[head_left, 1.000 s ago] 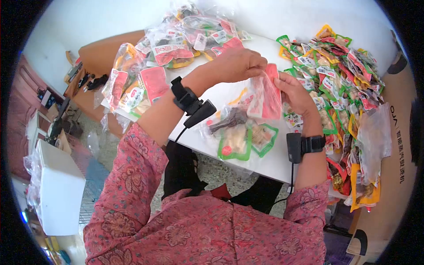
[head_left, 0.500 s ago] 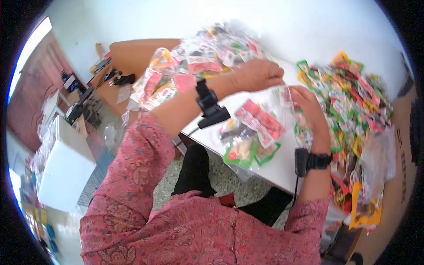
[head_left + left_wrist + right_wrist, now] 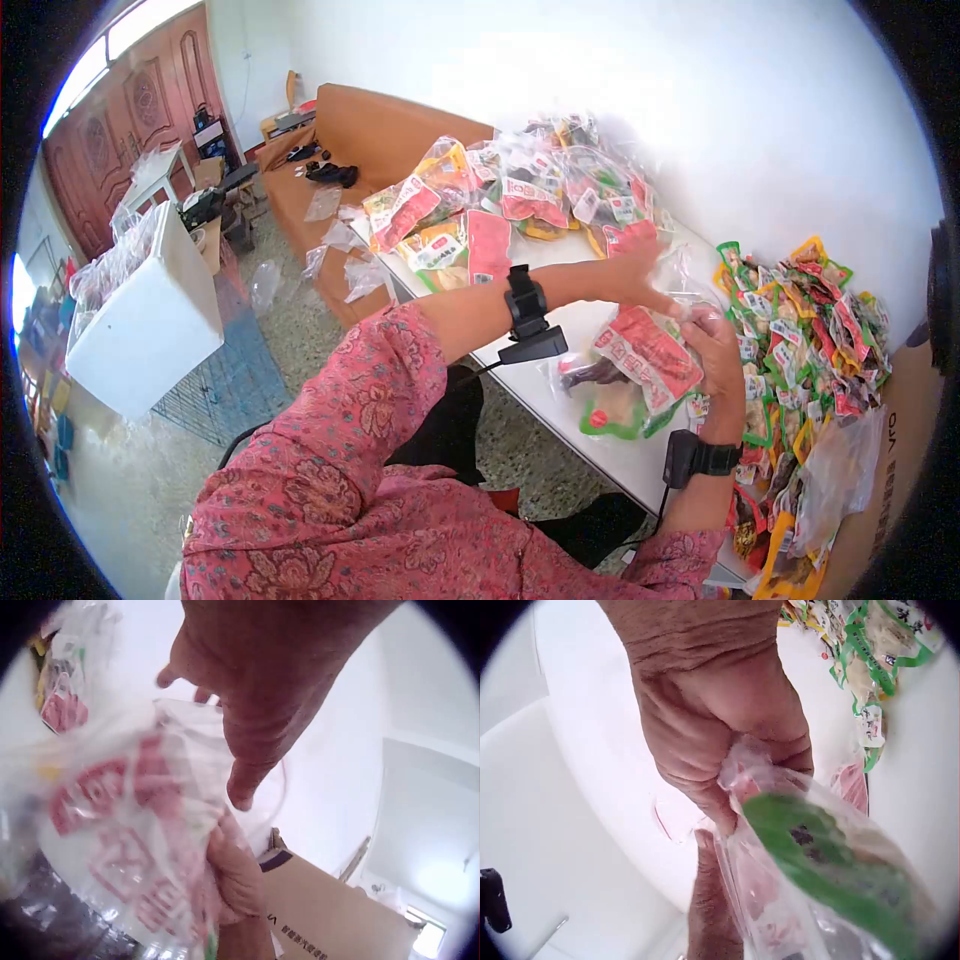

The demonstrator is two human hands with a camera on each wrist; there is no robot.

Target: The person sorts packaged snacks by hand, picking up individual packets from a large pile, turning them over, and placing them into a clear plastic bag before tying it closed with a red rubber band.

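Note:
A clear plastic bag (image 3: 650, 362) with red print hangs low over the table's front part in the head view. Packets show through it, among them a green-edged packet (image 3: 817, 859) and a dark one. My right hand (image 3: 716, 348) grips the bag at its upper right edge, the film bunched in the fingers in the right wrist view. Just above the bag's top, my left hand (image 3: 632, 279) is spread, thumb pointing at the right hand. In the left wrist view the left thumb hangs straight beside the bag's edge; the other fingers are partly hidden behind the hand.
Filled bags (image 3: 535, 190) with red print are heaped at the back of the white table (image 3: 560, 262). On the right lies a wide pile of small packets (image 3: 800, 340), a clear empty bag (image 3: 840, 465) over it. A brown cardboard box (image 3: 330, 915) stands beyond.
The head view has swung, so the scene sits lower and further right. My left hand has loosened from the bag's top, its fingers now spread. The right hand still grips the bag.

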